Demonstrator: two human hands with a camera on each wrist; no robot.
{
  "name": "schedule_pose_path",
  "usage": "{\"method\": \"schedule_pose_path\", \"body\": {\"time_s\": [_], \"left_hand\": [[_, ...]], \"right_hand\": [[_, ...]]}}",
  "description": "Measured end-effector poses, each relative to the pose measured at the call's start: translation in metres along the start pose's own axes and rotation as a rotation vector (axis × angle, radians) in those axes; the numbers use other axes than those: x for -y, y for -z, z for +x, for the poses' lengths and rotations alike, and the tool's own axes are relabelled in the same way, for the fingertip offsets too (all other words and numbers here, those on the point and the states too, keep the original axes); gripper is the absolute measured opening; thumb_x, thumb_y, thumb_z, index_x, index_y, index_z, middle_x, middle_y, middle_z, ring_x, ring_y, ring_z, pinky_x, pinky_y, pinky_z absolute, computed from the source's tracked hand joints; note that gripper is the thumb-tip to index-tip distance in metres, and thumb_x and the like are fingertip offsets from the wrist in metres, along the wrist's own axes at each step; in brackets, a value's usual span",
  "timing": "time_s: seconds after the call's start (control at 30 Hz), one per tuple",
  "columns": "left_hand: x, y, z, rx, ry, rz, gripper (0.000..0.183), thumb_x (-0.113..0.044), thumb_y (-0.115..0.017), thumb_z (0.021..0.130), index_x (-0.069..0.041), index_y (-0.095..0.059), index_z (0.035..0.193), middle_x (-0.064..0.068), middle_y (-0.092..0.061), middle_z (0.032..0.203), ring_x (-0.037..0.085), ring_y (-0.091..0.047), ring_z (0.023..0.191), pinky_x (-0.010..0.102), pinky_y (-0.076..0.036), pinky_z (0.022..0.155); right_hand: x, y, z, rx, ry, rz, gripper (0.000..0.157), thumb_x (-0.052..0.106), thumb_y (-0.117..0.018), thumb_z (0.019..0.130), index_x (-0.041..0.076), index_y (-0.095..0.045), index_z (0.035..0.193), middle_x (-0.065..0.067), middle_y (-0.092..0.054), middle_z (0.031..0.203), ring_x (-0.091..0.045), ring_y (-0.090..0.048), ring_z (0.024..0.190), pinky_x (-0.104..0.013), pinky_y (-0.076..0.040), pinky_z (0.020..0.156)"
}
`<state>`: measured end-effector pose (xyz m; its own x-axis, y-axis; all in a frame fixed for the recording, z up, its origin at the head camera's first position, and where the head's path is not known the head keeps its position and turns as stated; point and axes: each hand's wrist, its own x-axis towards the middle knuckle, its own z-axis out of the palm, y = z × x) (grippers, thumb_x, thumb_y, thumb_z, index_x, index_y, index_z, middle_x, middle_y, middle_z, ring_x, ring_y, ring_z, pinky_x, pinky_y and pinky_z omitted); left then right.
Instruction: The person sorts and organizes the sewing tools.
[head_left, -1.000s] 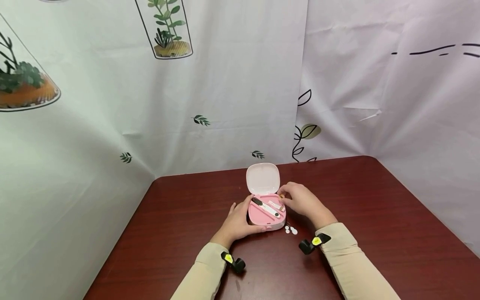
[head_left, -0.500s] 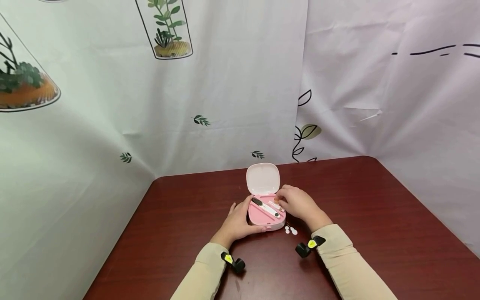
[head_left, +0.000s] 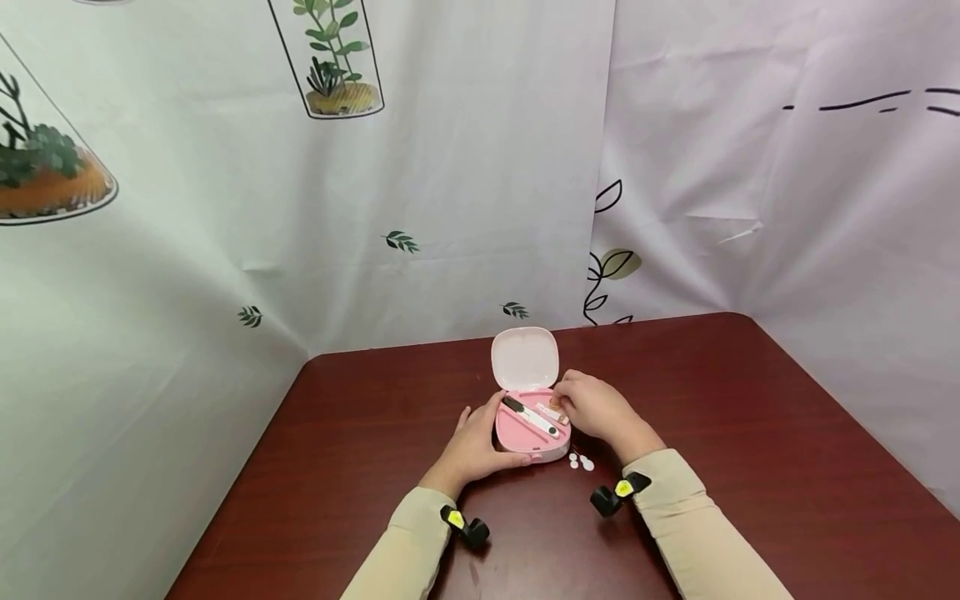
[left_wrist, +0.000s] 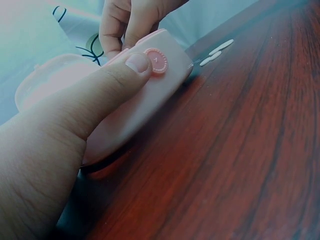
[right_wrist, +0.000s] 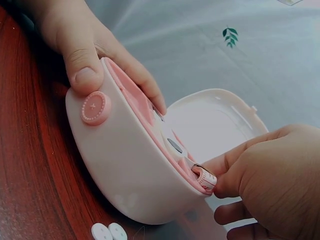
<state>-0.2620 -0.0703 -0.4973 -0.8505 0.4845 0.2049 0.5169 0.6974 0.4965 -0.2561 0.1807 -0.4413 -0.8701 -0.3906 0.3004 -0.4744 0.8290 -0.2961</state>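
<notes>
A sewing box point(head_left: 534, 447) with a white shell and pink tray stands on the table, its white lid point(head_left: 525, 358) raised at the back. My left hand point(head_left: 474, 440) grips its left side, thumb point(left_wrist: 137, 64) on the front beside a pink button-shaped catch point(right_wrist: 96, 107). My right hand point(head_left: 596, 410) is over the tray's back right part, thumb and finger pinching a small golden thing point(head_left: 554, 402), hidden by the fingers in the wrist views. Close to those fingertips lies a rolled tape measure point(right_wrist: 205, 179). Across the tray lies a slim white tool point(head_left: 530, 415) with a black end.
Several white buttons point(head_left: 581, 462) lie on the dark red table point(head_left: 360, 467) in front of the box's right corner. A white printed cloth point(head_left: 465, 167) hangs behind the table. Each sleeve cuff bears a small black camera point(head_left: 474, 533).
My right hand has shifted slightly left over the tray, bringing the small golden thing from the right rim to beside the tape measure. The left hand keeps its grip on the box.
</notes>
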Motion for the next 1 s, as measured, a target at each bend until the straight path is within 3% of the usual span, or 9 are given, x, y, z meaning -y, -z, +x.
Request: {"method": "schedule_pose_path", "body": {"time_s": [0.37, 0.67, 0.8, 1.0], "left_hand": [[-0.002, 0.002, -0.001, 0.003, 0.004, -0.005, 0.118, -0.075, -0.077, 0.067, -0.022, -0.026, 0.159, -0.001, -0.051, 0.149, 0.02, -0.047, 0.137, 0.059, -0.017, 0.12], [-0.003, 0.002, -0.002, -0.002, -0.008, -0.01, 0.117, -0.071, -0.079, 0.068, -0.02, -0.027, 0.159, 0.001, -0.051, 0.149, 0.021, -0.047, 0.137, 0.06, -0.017, 0.119], [-0.003, 0.002, -0.001, 0.007, 0.003, -0.024, 0.117, -0.074, -0.078, 0.068, -0.021, -0.026, 0.159, -0.001, -0.05, 0.15, 0.019, -0.046, 0.138, 0.06, -0.015, 0.12], [-0.002, 0.0, 0.0, 0.006, 0.026, -0.047, 0.119, -0.079, -0.075, 0.066, -0.023, -0.027, 0.159, -0.005, -0.047, 0.152, 0.016, -0.044, 0.139, 0.06, -0.013, 0.12]], "right_hand": [[0.002, 0.004, -0.002, 0.007, 0.016, 0.031, 0.023, -0.004, -0.063, 0.087, 0.016, -0.07, 0.077, 0.003, -0.054, 0.083, -0.015, -0.054, 0.074, -0.034, -0.051, 0.069], [-0.004, 0.008, -0.003, 0.002, 0.04, 0.1, 0.02, -0.003, -0.063, 0.089, 0.014, -0.073, 0.086, 0.004, -0.061, 0.086, -0.014, -0.056, 0.078, -0.036, -0.053, 0.076], [-0.007, 0.015, -0.004, 0.06, -0.042, 0.16, 0.012, 0.004, -0.065, 0.092, 0.014, -0.071, 0.093, 0.003, -0.063, 0.085, -0.015, -0.055, 0.078, -0.036, -0.051, 0.074], [-0.014, 0.028, -0.013, 0.224, -0.179, 0.19, 0.005, 0.01, -0.07, 0.09, 0.013, -0.066, 0.093, 0.001, -0.06, 0.08, -0.016, -0.054, 0.074, -0.034, -0.048, 0.068]]}}
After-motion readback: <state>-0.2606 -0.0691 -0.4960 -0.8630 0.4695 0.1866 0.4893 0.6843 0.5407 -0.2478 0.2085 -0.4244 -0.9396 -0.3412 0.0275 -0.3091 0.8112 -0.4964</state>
